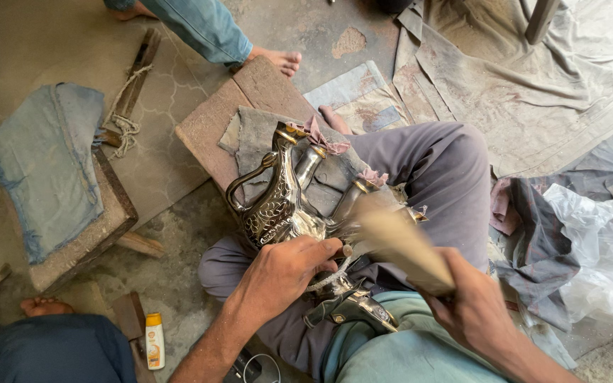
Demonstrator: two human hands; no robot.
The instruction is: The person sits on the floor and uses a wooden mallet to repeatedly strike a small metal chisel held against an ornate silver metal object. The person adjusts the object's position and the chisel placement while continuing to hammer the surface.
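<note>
Left hand grips engraved metal jug on lap; right hand holds blurred wooden mallet w/ head against jug. Small bottle on floor.

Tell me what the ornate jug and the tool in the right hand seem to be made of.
Ornate jug: likely metal, silvery polished with brass-coloured trim; it glints and bears dark engraved patterns. Tool in the right hand: pale tan, perhaps wood or bristle; motion blur leaves it open. The left hand steadies the jug.
</note>
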